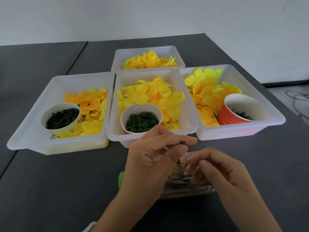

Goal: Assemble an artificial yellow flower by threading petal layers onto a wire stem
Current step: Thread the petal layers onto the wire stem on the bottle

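- green and tiny, a small ring piece [183, 142] is sitting pinched between the thumb and forefinger of the left hand [150, 163], just in front of the middle tray.
- the right hand [222, 171] is hovering just beside the left one, fingers loosely curled and holding nothing that i can make out.
- between the two hands a second small green bit [178, 162] is showing beside something pale; whether it is on a wire stem i cannot tell.
- under the hands a clear plastic packet [187, 188] is lying on the dark table [58, 190], with a bright green object [121, 179] peeking out at its left edge.
- the middle tray [151, 138] is holding yellow petals [150, 94] and a paper cup of green rings [141, 121].
- the left tray [55, 144] is holding orange-yellow petals [92, 102] and a white cup of dark pieces [61, 118].
- the right tray [242, 131] is holding larger yellow petals [207, 91] and a tilted red cup [234, 116] with a few dark pieces inside.
- the back tray [147, 49] is holding more yellow petal layers [148, 61].
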Demonstrator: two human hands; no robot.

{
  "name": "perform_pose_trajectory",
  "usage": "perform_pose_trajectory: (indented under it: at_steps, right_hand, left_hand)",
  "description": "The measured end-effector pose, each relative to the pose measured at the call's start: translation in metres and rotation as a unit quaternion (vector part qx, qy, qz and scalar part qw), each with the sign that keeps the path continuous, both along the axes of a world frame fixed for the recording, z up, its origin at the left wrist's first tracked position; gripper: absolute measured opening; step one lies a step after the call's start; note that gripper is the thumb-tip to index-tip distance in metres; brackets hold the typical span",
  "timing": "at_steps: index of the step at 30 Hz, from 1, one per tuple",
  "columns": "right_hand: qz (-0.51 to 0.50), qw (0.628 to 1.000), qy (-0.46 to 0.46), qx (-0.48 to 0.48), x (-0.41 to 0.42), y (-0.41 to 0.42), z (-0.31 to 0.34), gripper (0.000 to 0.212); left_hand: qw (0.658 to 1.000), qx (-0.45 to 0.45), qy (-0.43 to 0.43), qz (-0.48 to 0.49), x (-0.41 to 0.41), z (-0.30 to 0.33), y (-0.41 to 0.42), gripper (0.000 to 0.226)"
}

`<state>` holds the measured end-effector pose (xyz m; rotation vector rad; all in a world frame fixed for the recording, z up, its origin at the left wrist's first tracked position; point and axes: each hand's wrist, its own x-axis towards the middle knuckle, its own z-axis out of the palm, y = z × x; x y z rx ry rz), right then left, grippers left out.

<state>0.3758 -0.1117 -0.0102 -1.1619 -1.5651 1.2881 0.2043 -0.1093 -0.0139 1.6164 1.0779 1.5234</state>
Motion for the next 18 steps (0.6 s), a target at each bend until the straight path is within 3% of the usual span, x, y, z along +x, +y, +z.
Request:
perform_pose_trajectory:
  at_steps: [8, 18]
  right_hand:
    - [0.0, 1.0, -0.001, -0.013, 0.0038, 0.0007, -0.0023, 0.025]
    - [0.001, 0.999, -0.005, -0.032, 0.0027, 0.0003, -0.0062, 0.026]
  left_hand:
    - [0.998, 0.046, 0.024, 0.018, -0.0035, -0.0057, -0.0037, 0.02]
    - [0.999, 0.03, 0.014, 0.013, 0.0045, -0.006, -0.0013, 0.018]
